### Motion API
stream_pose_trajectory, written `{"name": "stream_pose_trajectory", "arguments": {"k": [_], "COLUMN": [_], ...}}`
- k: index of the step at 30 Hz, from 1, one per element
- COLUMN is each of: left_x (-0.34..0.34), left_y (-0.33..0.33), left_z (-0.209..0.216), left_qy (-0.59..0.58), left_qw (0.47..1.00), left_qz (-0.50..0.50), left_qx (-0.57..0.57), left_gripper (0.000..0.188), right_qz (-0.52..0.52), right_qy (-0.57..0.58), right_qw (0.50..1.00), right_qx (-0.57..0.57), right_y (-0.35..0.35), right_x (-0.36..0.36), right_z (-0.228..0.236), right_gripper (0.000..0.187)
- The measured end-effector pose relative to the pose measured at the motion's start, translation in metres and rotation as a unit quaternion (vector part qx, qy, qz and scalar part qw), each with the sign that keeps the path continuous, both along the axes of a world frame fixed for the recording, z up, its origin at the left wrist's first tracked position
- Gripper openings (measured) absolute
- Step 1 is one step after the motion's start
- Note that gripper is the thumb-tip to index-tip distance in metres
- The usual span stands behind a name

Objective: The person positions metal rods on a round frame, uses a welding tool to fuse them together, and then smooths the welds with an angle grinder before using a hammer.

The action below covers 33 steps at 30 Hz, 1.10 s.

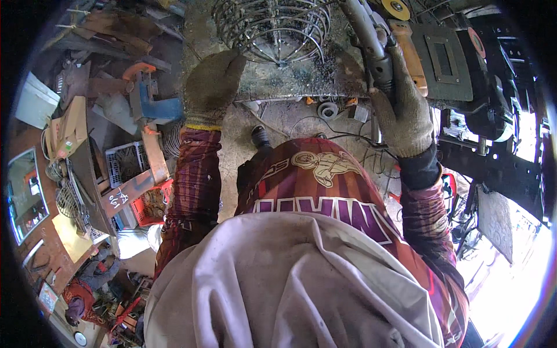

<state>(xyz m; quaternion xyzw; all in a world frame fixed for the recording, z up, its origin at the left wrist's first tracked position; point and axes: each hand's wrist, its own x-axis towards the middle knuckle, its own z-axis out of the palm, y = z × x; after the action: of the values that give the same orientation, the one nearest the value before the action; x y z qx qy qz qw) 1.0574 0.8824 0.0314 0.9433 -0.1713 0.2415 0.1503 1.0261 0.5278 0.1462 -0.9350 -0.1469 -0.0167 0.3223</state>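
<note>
A round cage of bent metal wire (275,35), built of several rings and ribs, sits on the stained workbench (290,87). My left hand (212,87), in a brown knit glove, is at the cage's near left side with its fingers together at the wires; the fingertips are partly hidden. My right hand (406,110), gloved too, is around the dark lower end of a grey tube-like tool (365,35), thumb on the near side. The tool slants up and left, over the bench's right part. Its far end runs out of view.
Right of the tool lie a wooden block (409,55), a dark plate with a square frame (444,58) and a yellow disc (396,8). Cables (348,134) and a white roll (328,110) are below the bench edge. Crates (127,165) and a blue clamp-like piece (154,104) stand left.
</note>
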Motion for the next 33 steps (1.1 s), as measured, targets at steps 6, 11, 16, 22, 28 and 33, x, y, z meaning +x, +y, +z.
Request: {"name": "stream_pose_trajectory", "arguments": {"k": [6,11,16,22,28,33], "left_x": [-0.001,0.001,0.000,-0.001,-0.001,-0.003], "left_y": [-0.008,-0.004,-0.002,-0.003,-0.004,-0.009], "left_z": [0.007,0.001,-0.001,0.001,0.005,0.013], "left_qy": [0.082,0.057,0.051,0.030,-0.007,0.053], "left_qw": [0.993,0.995,0.996,0.999,1.000,0.997], "left_qz": [0.052,0.041,0.034,0.025,-0.003,0.028], "left_qx": [-0.067,-0.073,-0.067,-0.026,0.007,-0.045], "left_gripper": [0.028,0.028,0.027,0.025,0.026,0.027], "right_qz": [0.006,-0.006,0.009,0.002,0.001,-0.007], "right_qy": [-0.036,-0.005,-0.047,-0.032,-0.037,-0.013], "right_qw": [0.999,1.000,0.999,0.999,0.999,1.000], "right_qx": [0.004,0.018,0.007,0.011,0.009,0.011], "right_y": [-0.004,0.000,-0.002,0.000,-0.001,-0.001], "right_x": [-0.002,-0.003,0.000,-0.002,-0.002,-0.003], "right_z": [-0.010,-0.004,-0.010,-0.008,-0.011,-0.007], "right_gripper": [0.069,0.071,0.072,0.072,0.072,0.070]}}
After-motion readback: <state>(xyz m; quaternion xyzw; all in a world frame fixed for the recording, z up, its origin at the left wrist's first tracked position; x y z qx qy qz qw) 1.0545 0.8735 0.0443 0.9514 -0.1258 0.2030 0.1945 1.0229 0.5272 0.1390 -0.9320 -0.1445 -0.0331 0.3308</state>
